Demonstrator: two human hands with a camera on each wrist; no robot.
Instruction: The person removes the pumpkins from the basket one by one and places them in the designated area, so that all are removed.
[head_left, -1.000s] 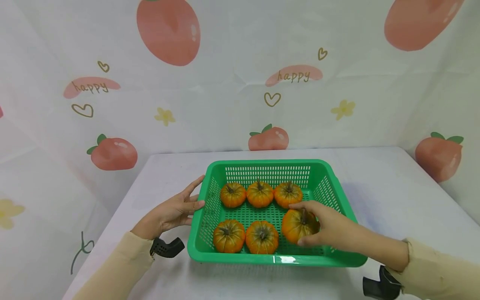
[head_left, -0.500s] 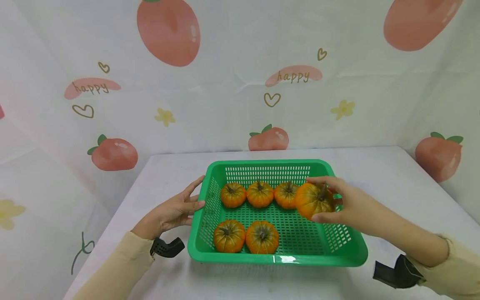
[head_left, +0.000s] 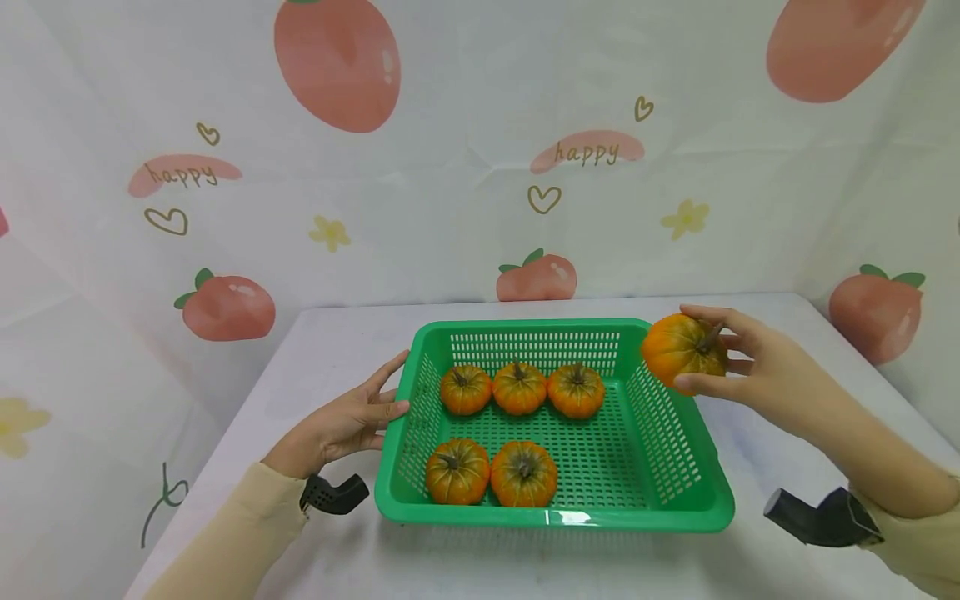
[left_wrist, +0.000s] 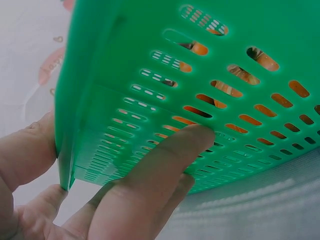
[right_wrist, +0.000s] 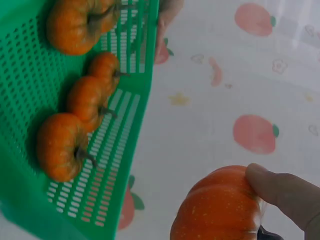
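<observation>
In the head view my right hand (head_left: 757,358) holds a small orange pumpkin (head_left: 678,352) by its sides, raised at the right rim of the green basket (head_left: 600,521). The right wrist view shows my thumb (right_wrist: 285,192) pressed on the held pumpkin (right_wrist: 220,207). My left hand (head_left: 337,425) grips the basket's left rim, thumb over the edge; in the left wrist view its fingers (left_wrist: 155,175) lie against the slotted outer wall. Inside the basket, three pumpkins stand in the back row, among them the middle one (head_left: 520,389), and two in front, one being this pumpkin (head_left: 523,475).
The basket stands on a white-covered table (head_left: 352,333). Behind it hangs a white cloth (head_left: 450,233) printed with peaches, hearts and flowers. Black wrist devices sit on the left wrist (head_left: 333,495) and the right wrist (head_left: 825,518).
My right hand has lifted the front right pumpkin out of its place and carried it up, back and to the right, to the basket's right rim. The left hand and basket stay put.
</observation>
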